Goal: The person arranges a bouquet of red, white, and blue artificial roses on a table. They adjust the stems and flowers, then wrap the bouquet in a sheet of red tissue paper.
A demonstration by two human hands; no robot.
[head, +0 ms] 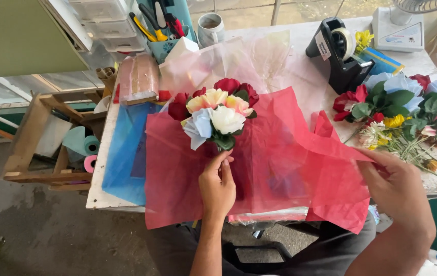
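Left hand (217, 188): fingers closed around the stems just under the bouquet (217, 112), thumb and forefinger pointing up toward the flower heads. The bouquet lies on the red tissue sheet (280, 163), near the sheet's upper left, heads pointing away from the person.

Right hand (400, 191): pinching the right edge of the red tissue sheet between thumb and fingertips, lifting that corner slightly off the table (300, 71).

Containers: a teal pot (165, 43) at the far edge holds scissors and handled tools, yellow and red grips showing. A white mug (211, 28) stands just beside it; contents cannot be made out. Clear plastic drawers (103, 23) stacked at far left; contents too blurred to tell. A black tape dispenser (338, 51) carries a roll of clear tape.

Materials: red tissue is thin, matte and creased, with soft folds. Beneath it a blue sheet (124, 153) sticks out to the left, smoother and slightly glossy. Clear cellophane (239, 59) lies crumpled and shiny behind the bouquet. Bouquet flowers look like fabric: rounded cream, peach, pale blue and dark red blooms with green leaves.

To the right, loose flowers (402, 112) in a heap: red, pale blue, pink and yellow heads, thin green stems. A white fan base (402, 30) sits at the far right corner. Table top is pale and worn.
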